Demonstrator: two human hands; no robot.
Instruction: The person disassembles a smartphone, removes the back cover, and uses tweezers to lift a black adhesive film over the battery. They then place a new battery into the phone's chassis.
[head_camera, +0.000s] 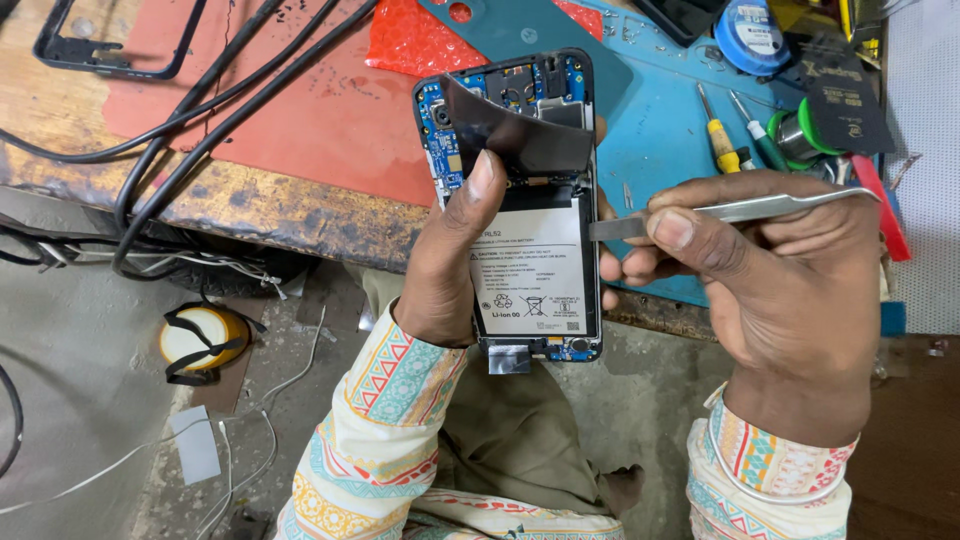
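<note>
Head view: left hand (445, 265) gripping opened phone (520, 200), thumb pressed on black film (520, 130). Right hand (770, 290) pinched closed around metal tweezers (730, 212), tips touching white battery (530, 270).

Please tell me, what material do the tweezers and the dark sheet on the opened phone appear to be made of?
The tweezers in the right hand look like bare metal: silver-grey with a bright sheen. The dark sheet, pressed by the left hand on the phone, seems thin flexible plastic film or foil: it curves and shines softly.
</note>
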